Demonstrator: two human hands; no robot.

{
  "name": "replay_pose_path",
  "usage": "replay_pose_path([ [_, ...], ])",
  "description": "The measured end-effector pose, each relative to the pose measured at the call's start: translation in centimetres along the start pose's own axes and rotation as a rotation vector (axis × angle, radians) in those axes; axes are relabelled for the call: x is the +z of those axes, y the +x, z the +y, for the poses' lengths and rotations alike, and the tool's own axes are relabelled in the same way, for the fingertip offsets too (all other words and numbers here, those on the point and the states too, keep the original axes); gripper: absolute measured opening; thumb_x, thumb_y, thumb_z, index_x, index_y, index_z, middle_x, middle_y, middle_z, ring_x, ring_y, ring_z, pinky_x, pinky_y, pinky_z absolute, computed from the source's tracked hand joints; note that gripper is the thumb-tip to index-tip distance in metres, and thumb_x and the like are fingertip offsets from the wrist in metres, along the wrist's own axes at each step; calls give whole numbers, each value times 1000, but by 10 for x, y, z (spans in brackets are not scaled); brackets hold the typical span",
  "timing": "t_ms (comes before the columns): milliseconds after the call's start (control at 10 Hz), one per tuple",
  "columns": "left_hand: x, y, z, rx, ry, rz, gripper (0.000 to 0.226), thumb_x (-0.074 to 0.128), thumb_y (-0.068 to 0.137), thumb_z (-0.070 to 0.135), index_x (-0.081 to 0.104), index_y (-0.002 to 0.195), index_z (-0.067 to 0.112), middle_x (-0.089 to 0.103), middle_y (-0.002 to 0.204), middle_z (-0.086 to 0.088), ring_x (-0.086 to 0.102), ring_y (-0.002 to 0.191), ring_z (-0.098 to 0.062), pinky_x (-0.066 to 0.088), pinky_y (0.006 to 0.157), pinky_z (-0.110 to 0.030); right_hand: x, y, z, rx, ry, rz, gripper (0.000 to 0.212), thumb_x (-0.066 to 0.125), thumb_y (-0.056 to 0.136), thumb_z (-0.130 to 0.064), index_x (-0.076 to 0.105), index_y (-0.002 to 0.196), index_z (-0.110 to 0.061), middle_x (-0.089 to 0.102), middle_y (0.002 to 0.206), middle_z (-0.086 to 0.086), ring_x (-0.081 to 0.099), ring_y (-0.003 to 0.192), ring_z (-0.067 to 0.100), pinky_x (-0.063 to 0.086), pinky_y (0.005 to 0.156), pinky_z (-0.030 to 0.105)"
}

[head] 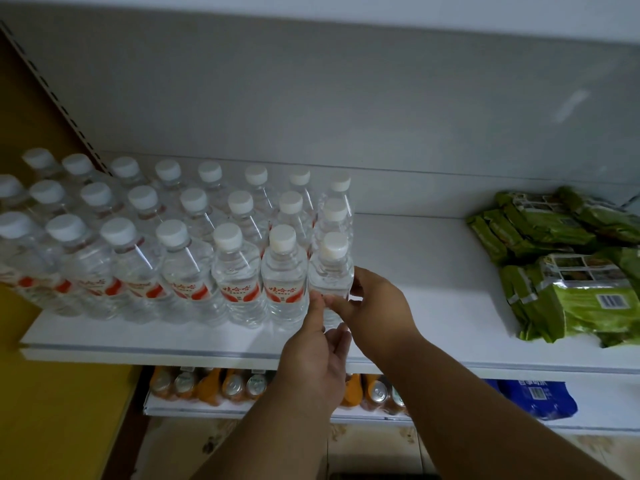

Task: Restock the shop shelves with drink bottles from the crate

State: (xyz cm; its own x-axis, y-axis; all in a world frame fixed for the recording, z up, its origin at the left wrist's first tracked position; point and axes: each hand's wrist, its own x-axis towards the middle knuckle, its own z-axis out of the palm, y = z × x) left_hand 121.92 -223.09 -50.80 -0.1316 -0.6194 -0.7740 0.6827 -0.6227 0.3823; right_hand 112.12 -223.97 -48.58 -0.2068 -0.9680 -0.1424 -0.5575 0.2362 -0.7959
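Both hands on end bottle, front row, near shelf front edge; right hand curled round its side; left hand fingers loose, touching its base; green packets at right end; cans on lower shelf.

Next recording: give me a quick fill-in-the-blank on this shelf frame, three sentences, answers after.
1. The water bottles on the shelf all have ____ caps.
2. Both hands are at the front bottle at the ____ end of the rows.
3. The packets at the shelf's right are ____.

Answers: white; right; green
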Motion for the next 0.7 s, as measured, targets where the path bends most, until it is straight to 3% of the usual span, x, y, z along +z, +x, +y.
replay_pose_path([
  [200, -5, -4, -3, 5, 34, 16, 70, 78, 76, 45, 56, 127, 3, 67, 120, -16, 67, 113, -25, 53, 106, -42, 8, -4, 2, -7, -37, 47, 29, 68, 94, -38, 64, 121, -31, 70, 114, -9, 64, 105, 11, 49, 85, 24],
  [400, 2, 0, -2, 41, 41, 70, 52, 75, 83, 47, 51, 114, 13, 61, 100, -9, 66, 102, -23, 54, 103, -45, 5, -2, 4, -10, -53, 24, 27, 66, 96, -33, 62, 123, -31, 69, 116, -9, 64, 107, 10, 46, 82, 21],
  [700, -4, -2, 0, 125, 90, 91, 39, 76, 86, 46, 64, 96, 10, 72, 98, -9, 72, 96, -19, 59, 93, -38, 10, -13, 0, 32, -20, 66, 32, 63, 96, -40, 62, 124, -26, 67, 118, -5, 62, 106, 12, 48, 87, 25],
])
